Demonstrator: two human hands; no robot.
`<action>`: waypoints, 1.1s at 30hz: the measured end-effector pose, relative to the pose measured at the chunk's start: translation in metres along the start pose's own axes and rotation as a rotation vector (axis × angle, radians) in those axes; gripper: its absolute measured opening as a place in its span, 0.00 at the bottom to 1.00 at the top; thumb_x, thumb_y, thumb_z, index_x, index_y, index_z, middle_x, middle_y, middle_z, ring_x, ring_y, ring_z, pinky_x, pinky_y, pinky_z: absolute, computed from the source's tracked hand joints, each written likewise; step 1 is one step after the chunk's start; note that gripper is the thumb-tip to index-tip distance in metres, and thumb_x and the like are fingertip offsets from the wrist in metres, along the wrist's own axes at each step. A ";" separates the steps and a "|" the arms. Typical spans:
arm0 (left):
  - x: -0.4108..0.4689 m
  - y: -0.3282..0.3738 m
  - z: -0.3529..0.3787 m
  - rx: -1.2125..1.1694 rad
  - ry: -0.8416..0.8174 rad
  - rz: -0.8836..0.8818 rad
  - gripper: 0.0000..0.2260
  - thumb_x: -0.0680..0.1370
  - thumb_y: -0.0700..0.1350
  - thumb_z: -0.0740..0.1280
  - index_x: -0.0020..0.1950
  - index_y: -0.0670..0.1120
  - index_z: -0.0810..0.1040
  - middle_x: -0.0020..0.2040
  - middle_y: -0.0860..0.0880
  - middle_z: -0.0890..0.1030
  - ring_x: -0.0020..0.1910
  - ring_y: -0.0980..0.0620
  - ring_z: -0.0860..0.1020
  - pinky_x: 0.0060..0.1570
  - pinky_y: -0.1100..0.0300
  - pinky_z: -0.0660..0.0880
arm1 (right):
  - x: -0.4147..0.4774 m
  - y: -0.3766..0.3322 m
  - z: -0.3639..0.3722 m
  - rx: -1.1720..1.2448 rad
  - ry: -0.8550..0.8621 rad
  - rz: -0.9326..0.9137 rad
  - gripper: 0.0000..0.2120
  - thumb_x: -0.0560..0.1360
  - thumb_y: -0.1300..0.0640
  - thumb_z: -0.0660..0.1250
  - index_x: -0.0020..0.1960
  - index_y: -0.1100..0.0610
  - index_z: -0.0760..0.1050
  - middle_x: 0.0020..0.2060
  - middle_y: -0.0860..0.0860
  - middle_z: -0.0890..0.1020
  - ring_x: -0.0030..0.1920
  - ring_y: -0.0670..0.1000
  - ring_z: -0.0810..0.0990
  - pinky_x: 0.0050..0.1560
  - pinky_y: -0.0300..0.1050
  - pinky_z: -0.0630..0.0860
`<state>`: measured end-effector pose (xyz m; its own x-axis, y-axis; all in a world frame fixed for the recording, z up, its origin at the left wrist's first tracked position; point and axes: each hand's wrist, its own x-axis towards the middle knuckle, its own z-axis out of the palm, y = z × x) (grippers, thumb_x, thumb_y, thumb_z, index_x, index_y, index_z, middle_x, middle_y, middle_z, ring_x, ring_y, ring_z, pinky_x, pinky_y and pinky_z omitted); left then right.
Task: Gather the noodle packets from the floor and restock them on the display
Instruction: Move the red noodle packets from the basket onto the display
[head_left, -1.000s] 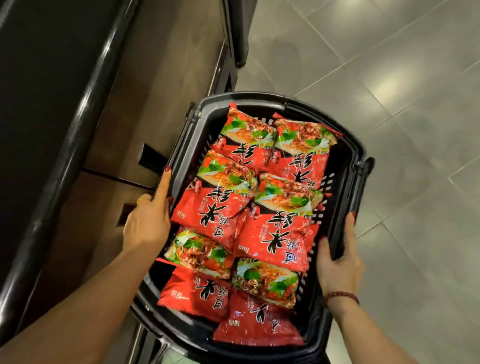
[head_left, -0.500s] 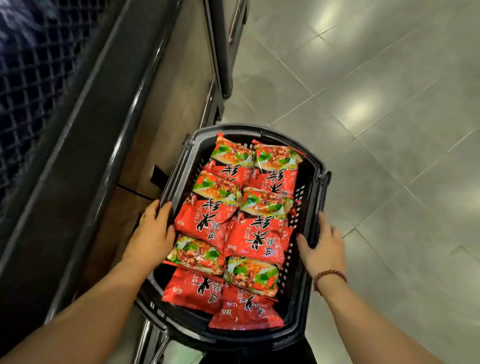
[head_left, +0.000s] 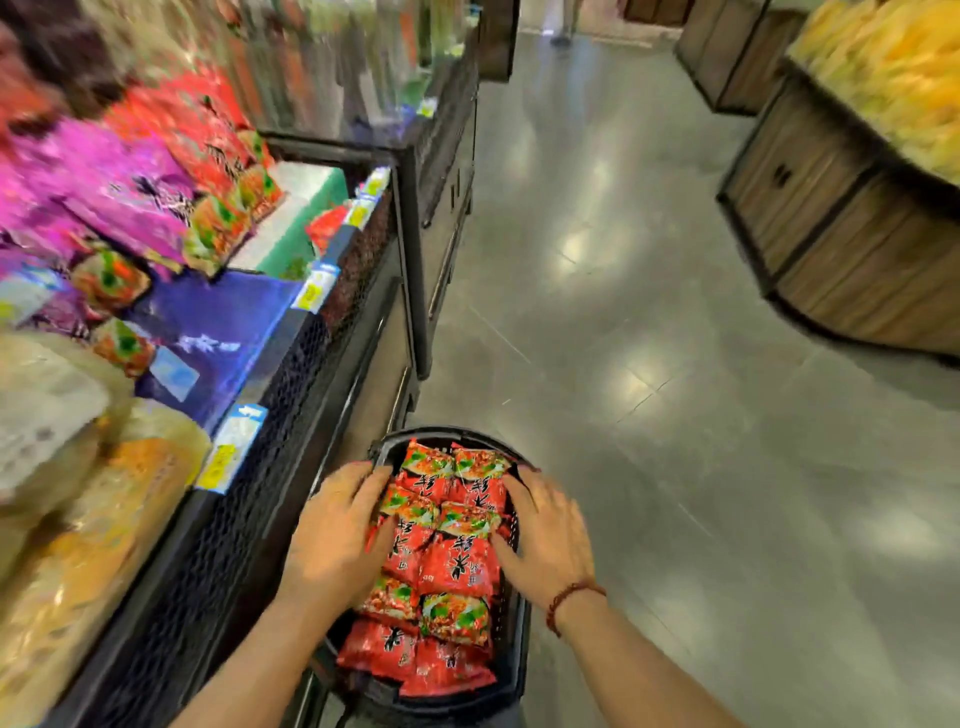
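A black basket (head_left: 440, 434) stands on the floor against the display's base, filled with several red noodle packets (head_left: 451, 558). My left hand (head_left: 337, 543) lies on the left side of the pile, fingers spread over the packets. On the right side my right hand (head_left: 548, 540), with a bead bracelet at the wrist, rests the same way. Neither hand plainly curls round a packet. On the display shelf (head_left: 311, 332) at left lie matching red packets (head_left: 202, 130) beside purple packets (head_left: 104, 192), all blurred.
A bare green patch (head_left: 298, 218) shows on the shelf by the red packets. Yellow price tags (head_left: 311, 293) line the shelf edge. A wooden stand (head_left: 841, 244) with yellow goods is at right. Grey tiled floor (head_left: 649, 415) lies between.
Both hands left the basket's rim and moved inward onto the packets. The view swung up, bringing the display shelf and aisle into sight.
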<state>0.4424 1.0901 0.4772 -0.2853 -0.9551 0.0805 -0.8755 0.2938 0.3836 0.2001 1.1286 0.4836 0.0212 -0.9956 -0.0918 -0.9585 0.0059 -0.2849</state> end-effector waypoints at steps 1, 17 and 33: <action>-0.003 0.010 -0.013 0.007 0.030 0.009 0.27 0.72 0.54 0.60 0.64 0.40 0.77 0.60 0.41 0.78 0.60 0.41 0.76 0.63 0.55 0.65 | -0.002 -0.003 -0.012 -0.015 0.042 -0.013 0.32 0.65 0.45 0.74 0.66 0.54 0.74 0.65 0.53 0.77 0.63 0.57 0.77 0.63 0.49 0.69; 0.008 0.177 -0.016 0.006 0.279 -0.140 0.25 0.72 0.55 0.64 0.65 0.44 0.77 0.61 0.46 0.78 0.63 0.44 0.74 0.60 0.49 0.73 | 0.018 0.095 -0.138 0.145 0.059 -0.314 0.30 0.77 0.44 0.62 0.76 0.49 0.58 0.75 0.48 0.61 0.75 0.51 0.58 0.75 0.48 0.54; 0.058 0.206 0.008 0.047 0.353 -0.569 0.25 0.73 0.56 0.63 0.66 0.46 0.77 0.61 0.47 0.78 0.61 0.46 0.74 0.59 0.51 0.73 | 0.145 0.149 -0.132 0.211 -0.153 -0.590 0.30 0.74 0.44 0.64 0.73 0.52 0.65 0.72 0.50 0.66 0.72 0.53 0.64 0.72 0.52 0.61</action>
<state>0.2423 1.0951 0.5531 0.3635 -0.9147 0.1769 -0.8700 -0.2653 0.4155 0.0232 0.9730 0.5540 0.5830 -0.8125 0.0067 -0.6973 -0.5045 -0.5091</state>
